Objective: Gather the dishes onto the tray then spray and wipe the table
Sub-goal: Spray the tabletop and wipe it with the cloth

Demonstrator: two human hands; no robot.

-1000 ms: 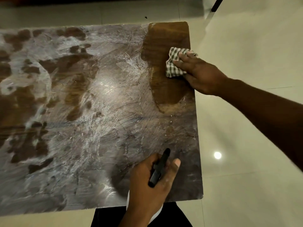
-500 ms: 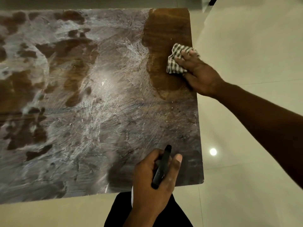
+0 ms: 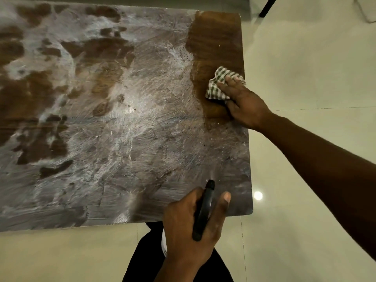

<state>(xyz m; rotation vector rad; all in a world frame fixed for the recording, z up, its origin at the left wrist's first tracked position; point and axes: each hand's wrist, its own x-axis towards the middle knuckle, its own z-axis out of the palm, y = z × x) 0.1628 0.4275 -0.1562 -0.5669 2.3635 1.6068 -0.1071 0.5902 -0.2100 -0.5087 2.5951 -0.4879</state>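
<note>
**Two hands at work on one smeared table**

The broad brown wooden table (image 3: 142,139) carries white smears across most of the frame, with a clean strip at upper right. In that strip lies the crumpled green-and-white checked cloth (image 3: 217,84). It is probably soft, light and damp, and best pinned flat. The right hand (image 3: 244,104) presses it, straight fingers (image 3: 230,83) over its right half. At bottom centre the left hand (image 3: 189,226) has its fingers curled round the black-headed spray bottle (image 3: 204,208).

- We see a pale, glossy tiled floor (image 3: 305,58) on the right and along the bottom, crossed by thin grout lines.
- A small round glare spot (image 3: 258,195) shines on a tile at lower right.
- A slim black bar (image 3: 268,6) slants at the top right.
- A pale object (image 3: 366,9) is cut off by the corner; we cannot identify it.
</note>
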